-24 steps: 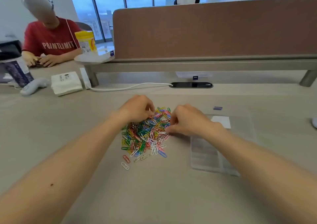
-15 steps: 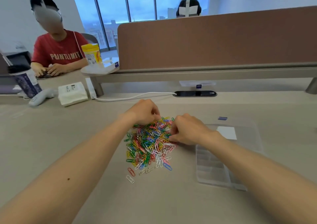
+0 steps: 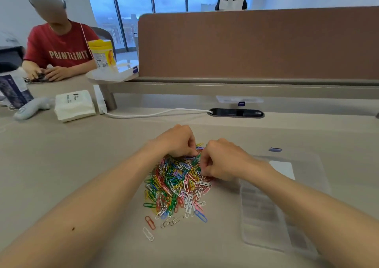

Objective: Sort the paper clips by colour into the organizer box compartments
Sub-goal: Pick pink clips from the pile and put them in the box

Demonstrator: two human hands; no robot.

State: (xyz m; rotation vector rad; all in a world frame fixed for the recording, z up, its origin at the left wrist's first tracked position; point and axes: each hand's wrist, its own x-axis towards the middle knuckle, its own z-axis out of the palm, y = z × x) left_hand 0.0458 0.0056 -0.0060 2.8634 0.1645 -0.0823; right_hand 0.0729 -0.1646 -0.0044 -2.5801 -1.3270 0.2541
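Observation:
A pile of mixed-colour paper clips (image 3: 176, 185) lies on the beige desk, with a few strays at its near edge, among them a red clip (image 3: 150, 222) and a white clip (image 3: 148, 234). My left hand (image 3: 176, 141) hovers over the pile's far edge, thumb and forefinger pinching at clips there. My right hand (image 3: 222, 159) sits close beside it on the pile's far right, fingers curled into the clips. The clear organizer box (image 3: 264, 222) lies right of the pile, partly under my right forearm; its compartments look bare.
The box's clear lid with a white label (image 3: 283, 169) lies flat behind it. A white cable (image 3: 155, 114) runs to a desk socket (image 3: 236, 112). A tissue pack (image 3: 73, 105) and a brown partition (image 3: 256, 46) stand beyond. A person in a red shirt (image 3: 59, 48) sits far left.
My two hands have drawn closer together at the pile's far edge, almost touching. The head camera has shifted slightly; the pile and box stay put.

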